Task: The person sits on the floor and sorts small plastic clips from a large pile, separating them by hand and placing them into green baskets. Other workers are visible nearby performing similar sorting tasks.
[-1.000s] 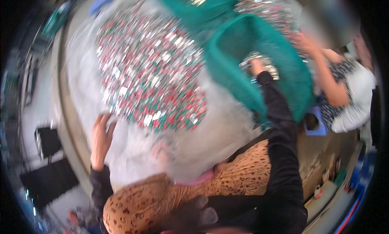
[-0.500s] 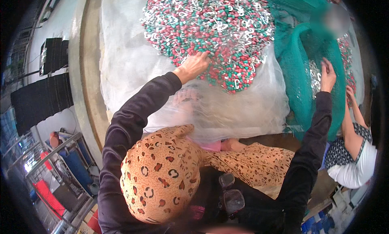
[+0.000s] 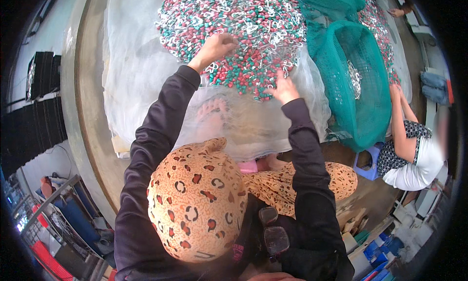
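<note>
A wide heap of small red and green pieces [image 3: 253,42] mixed with white hook-shaped pieces [image 3: 275,40] lies on translucent white netting [image 3: 131,86]. Over the near left part of the heap is my left hand [image 3: 214,51], its fingers curled together; what they pinch, if anything, cannot be made out. My right hand [image 3: 285,88] reaches the near right edge of the heap with thumb and fingers apart and nothing visible in them. To the right stands a basket draped in green mesh [image 3: 373,47], with a small cluster of white hooks [image 3: 355,81] inside.
Beyond the basket, another person's hands [image 3: 396,93] are beside a second heap of red and green pieces [image 3: 378,28]. A blue plastic stool [image 3: 366,164] is near that person. My patterned trouser leg [image 3: 331,178] is below the netting. Metal racking [image 3: 68,193] stands far left.
My right hand has moved left from above the green mesh basket to the heap's edge. My left hand has shifted up and left over the heap. The whole view has shifted rightward.
</note>
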`<state>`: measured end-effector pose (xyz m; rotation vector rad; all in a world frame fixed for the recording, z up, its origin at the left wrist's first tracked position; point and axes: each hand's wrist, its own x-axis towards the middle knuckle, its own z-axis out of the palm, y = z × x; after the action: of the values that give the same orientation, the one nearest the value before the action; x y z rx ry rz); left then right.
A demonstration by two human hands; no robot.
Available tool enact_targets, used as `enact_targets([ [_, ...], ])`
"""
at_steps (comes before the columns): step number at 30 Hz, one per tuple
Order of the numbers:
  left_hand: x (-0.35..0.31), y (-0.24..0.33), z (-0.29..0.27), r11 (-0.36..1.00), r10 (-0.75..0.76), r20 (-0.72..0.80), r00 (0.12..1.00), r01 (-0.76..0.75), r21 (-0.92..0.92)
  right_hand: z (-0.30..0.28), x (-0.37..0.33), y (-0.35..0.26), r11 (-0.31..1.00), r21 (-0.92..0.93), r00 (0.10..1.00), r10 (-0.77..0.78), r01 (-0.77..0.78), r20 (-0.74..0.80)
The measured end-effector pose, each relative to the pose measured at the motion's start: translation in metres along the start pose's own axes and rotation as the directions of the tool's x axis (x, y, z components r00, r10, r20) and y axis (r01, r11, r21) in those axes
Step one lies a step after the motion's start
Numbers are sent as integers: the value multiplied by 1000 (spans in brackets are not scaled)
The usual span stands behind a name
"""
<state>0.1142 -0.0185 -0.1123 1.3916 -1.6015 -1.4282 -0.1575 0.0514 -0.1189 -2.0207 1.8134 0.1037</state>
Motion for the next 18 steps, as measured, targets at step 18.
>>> enact_targets([
  [18, -20, 17, 23, 903, 95, 237, 967, 16, -429, -4, 50, -6, 274, 915, 952, 7, -297, 306],
])
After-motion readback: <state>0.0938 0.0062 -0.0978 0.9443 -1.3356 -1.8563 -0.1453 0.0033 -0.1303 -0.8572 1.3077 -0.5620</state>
